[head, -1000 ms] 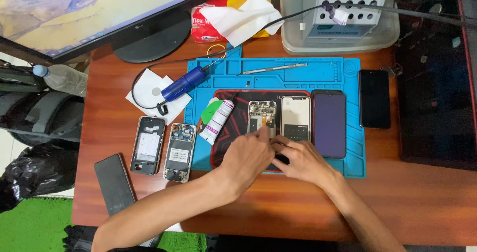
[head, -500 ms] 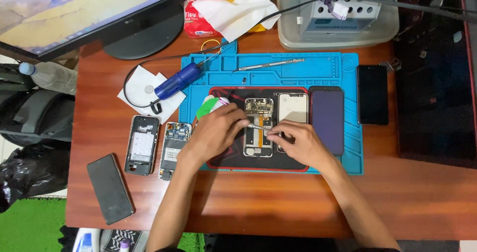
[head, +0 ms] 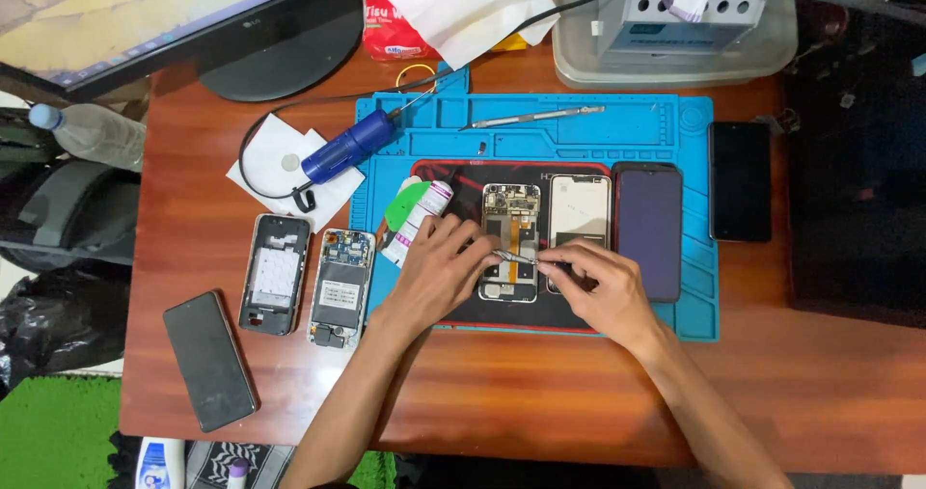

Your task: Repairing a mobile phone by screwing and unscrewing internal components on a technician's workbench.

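Observation:
An opened phone [head: 510, 227] with its circuit board showing lies on a black pad on the blue work mat [head: 666, 127]. My left hand [head: 436, 275] rests on the pad at the phone's left edge, fingers touching its side. My right hand [head: 596, 282] pinches thin metal tweezers [head: 516, 257], whose tips reach over the phone's lower half. A removed back panel [head: 580, 211] lies just right of the phone, and a dark phone screen [head: 648, 230] lies beside that.
A white tube [head: 419, 221] and green pick lie left of the phone. Two gutted phones [head: 277, 273] [head: 340, 285] and a black phone [head: 208, 359] rest on the wooden desk at left. A blue handled tool [head: 345, 148], metal tweezers [head: 535, 116], another black phone [head: 740, 180] and a monitor stand [head: 280, 50] are behind.
My hands have settled on the opened phone; the left hand moved off its top to its left edge and the tweezers now touch its lower half. The view shifted slightly.

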